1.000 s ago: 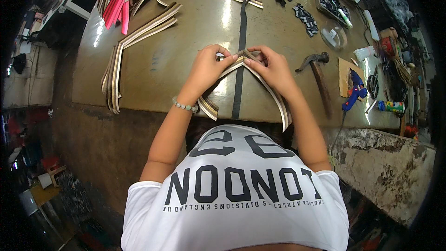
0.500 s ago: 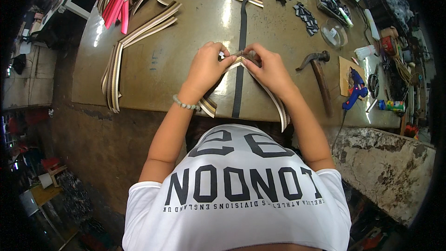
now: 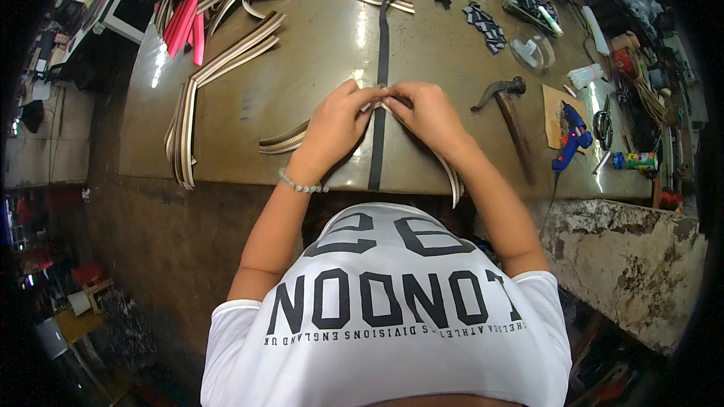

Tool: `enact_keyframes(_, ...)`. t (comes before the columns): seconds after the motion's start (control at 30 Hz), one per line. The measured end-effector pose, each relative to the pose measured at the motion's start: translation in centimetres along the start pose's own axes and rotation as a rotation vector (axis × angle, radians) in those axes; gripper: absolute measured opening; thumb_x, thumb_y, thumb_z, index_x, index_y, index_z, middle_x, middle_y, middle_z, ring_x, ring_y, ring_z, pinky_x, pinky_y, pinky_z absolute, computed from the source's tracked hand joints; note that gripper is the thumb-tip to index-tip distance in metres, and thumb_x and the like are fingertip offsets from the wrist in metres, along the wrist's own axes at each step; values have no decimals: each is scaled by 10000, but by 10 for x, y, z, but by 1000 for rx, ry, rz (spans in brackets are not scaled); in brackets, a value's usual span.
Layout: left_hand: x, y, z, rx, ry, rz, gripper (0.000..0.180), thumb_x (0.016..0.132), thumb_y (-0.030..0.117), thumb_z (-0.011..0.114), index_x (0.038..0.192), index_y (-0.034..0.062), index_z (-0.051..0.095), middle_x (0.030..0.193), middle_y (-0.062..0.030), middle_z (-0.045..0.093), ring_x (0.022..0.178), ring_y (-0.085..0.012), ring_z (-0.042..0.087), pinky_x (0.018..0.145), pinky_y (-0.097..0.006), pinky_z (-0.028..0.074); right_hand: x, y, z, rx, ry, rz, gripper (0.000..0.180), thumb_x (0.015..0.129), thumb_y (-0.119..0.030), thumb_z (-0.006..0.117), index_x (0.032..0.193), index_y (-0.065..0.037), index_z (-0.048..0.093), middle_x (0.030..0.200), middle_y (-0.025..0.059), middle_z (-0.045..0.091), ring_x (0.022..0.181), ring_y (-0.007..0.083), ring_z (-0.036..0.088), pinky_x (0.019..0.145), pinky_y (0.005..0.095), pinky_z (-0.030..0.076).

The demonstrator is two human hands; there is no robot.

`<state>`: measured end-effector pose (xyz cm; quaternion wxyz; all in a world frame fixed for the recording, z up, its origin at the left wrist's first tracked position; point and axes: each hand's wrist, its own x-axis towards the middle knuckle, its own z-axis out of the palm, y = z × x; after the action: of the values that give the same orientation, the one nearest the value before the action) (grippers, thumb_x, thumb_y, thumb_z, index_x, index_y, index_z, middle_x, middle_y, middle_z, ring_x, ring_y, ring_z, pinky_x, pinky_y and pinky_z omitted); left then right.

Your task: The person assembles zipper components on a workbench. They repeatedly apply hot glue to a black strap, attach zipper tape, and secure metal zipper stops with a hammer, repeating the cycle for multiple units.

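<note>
Brown strap [image 3: 283, 140] held w/ 2 hands [image 3: 343, 119], 1 hammer [image 3: 514, 126] nr R hand [image 3: 428, 113].

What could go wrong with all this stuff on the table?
The left hand and right hand pinch a striped strap at its bend, so it might slip out of line if a finger loosens.

The hammer lies beside the right forearm, its handle pointing toward the table's near edge; a bump could knock it off.

The blue glue gun's cord runs over that edge, so a snag might drag the gun down.
</note>
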<state>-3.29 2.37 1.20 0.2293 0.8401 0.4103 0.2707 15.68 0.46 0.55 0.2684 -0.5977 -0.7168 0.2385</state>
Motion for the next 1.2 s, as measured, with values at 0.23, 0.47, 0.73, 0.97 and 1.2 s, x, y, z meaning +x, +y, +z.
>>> enact_keyframes(0.23, -5, -5, 15, -2, -1, -60, 318, 831, -3, 648, 1123, 108, 703, 843, -155, 554, 773, -328, 586, 709, -406, 479, -88, -5, -68, -377, -99, 203, 236, 862, -265, 683, 1049, -129, 732, 852, 135, 617, 859, 325, 636, 757, 424, 512)
enact_keyframes(0.47, -2, -8, 17, -73, 55, -14, 238, 857, 47, 637, 1083, 108, 679, 815, -140, 554, 711, -321, 574, 645, -410, 463, -168, 131, -130, -380, 1305, 705, 524, 841, -355, 775, 1113, 35, 553, 925, 106, 588, 906, 224, 575, 872, 381, 463)
enact_keyframes(0.73, -1, -8, 18, -201, 174, -151, 145, 839, 84, 704, 965, 11, 702, 774, -145, 572, 669, -280, 561, 639, -372, 461, -90, 57, -123, 187, 750, 490, 514, 872, -396, 729, 1190, -49, 522, 906, 70, 636, 664, 127, 615, 509, 275, 516)
enact_keyframes(0.97, -2, -11, 18, -211, 168, -162, 155, 854, 107, 692, 967, 4, 717, 800, -162, 589, 726, -307, 587, 693, -387, 478, -23, -9, -60, 135, 127, 182, 507, 859, -379, 739, 1122, 1, 531, 862, 184, 700, 766, 274, 701, 699, 357, 527)
enact_keyframes(1.2, -2, -13, 21, -231, 203, -147, 154, 838, 115, 728, 960, 21, 731, 781, -145, 617, 681, -258, 592, 647, -347, 479, -10, -2, -56, 68, 102, 168, 504, 869, -385, 721, 1128, -4, 517, 885, 216, 696, 787, 337, 702, 690, 393, 526)
